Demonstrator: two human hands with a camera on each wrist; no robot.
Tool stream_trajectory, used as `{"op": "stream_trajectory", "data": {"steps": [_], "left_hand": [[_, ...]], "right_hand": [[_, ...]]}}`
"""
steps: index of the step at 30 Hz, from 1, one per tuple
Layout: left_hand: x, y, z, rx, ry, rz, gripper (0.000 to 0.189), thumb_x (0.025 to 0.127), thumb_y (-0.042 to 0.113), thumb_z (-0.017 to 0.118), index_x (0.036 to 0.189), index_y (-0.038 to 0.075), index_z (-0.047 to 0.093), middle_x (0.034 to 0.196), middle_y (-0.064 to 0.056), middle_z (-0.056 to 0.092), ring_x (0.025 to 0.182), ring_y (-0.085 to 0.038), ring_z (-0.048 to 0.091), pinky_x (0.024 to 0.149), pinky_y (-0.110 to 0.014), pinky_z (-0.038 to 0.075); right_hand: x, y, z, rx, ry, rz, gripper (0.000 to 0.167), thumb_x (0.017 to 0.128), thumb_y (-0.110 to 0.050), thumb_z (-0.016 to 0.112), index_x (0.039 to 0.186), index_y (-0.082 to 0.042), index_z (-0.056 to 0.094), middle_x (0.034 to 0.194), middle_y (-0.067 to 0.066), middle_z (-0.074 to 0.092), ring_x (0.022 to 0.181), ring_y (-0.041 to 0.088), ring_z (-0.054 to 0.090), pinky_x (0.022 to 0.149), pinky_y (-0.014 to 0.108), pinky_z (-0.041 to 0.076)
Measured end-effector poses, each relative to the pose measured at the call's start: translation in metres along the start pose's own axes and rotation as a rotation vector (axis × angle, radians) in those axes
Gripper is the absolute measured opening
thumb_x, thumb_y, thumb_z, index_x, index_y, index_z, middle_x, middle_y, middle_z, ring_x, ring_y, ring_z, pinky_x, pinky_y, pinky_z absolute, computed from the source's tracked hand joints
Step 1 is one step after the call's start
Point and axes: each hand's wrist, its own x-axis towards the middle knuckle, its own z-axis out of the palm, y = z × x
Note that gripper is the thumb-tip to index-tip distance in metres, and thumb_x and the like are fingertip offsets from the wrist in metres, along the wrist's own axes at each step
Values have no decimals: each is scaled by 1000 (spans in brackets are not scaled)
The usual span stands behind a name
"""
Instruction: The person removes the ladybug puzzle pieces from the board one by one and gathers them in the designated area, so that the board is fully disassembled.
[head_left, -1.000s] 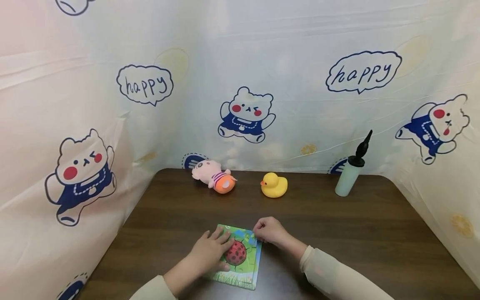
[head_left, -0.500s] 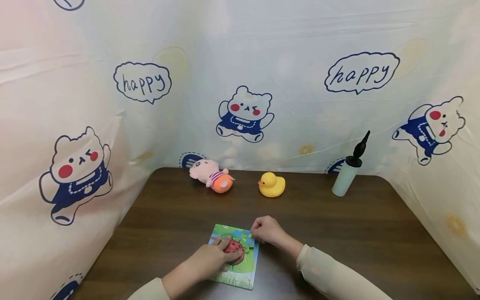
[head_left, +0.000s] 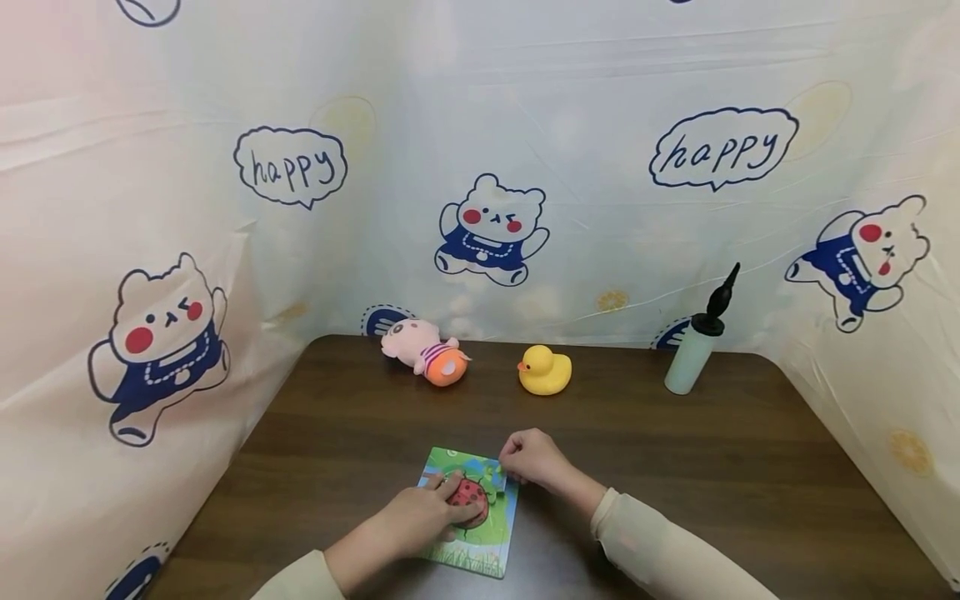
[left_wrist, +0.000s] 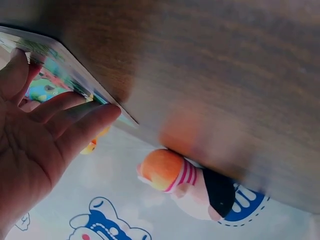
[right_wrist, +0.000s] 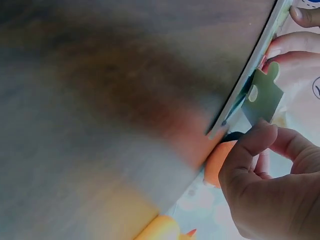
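The flat, square ladybird puzzle lies near the table's near edge, left of centre, with bare dark wood grain open to its right and far side. The left hand presses it with straight fingers; the right hand pinches a thin green piece at its far right corner. Along the far edge sit a plush pig, a glossy yellow duck and a cylindrical pump.

left hand flat, right hand pinching
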Motion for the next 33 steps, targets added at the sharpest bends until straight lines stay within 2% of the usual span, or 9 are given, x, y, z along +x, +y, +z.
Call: {"op": "stream_trajectory", "data": {"steps": [9,18,22,25,27,33], "left_hand": [[1,2,-2,-14,-17,-34,46,86,37,65,130,41,54,140,-14,47,120,-41,50,67,-45,55],[1,5,-2,-7,-41,-47,46,87,37,64,132,41,52,141,-12,47,122,-40,49,64,-40,54],[0,8,-1,-7,-63,-56,47,91,37,59,135,42,48,145,-11,42,126,-40,45,73,-44,53],[-1,10,0,-24,-79,-74,47,93,35,55,138,42,44,147,-11,38,129,-40,40,82,-49,51],[-2,10,0,-34,-79,-84,47,93,34,55,138,42,44,148,-12,37,130,-40,39,86,-51,49],[-4,7,3,-37,-60,-90,46,92,35,56,137,43,46,147,-12,38,129,-41,39,86,-51,49]], "right_hand": [[3,2,-1,40,-5,14,6,78,-4,64,73,-1,66,58,2,57,52,13,52,51,32,51],[6,0,8,30,29,-26,3,79,-8,63,77,-6,62,60,-1,56,52,11,51,48,28,46],[9,2,7,137,4,43,10,79,-3,61,87,-3,57,64,2,55,54,14,52,48,27,45],[12,6,2,223,-5,123,16,79,-2,59,94,0,56,67,5,55,56,15,51,50,26,44],[14,9,-4,243,-2,152,20,79,-2,58,98,2,56,68,5,55,56,15,51,50,25,44],[9,14,-33,205,-40,135,29,81,-4,58,109,5,57,72,7,57,59,15,53,53,26,46]]}}
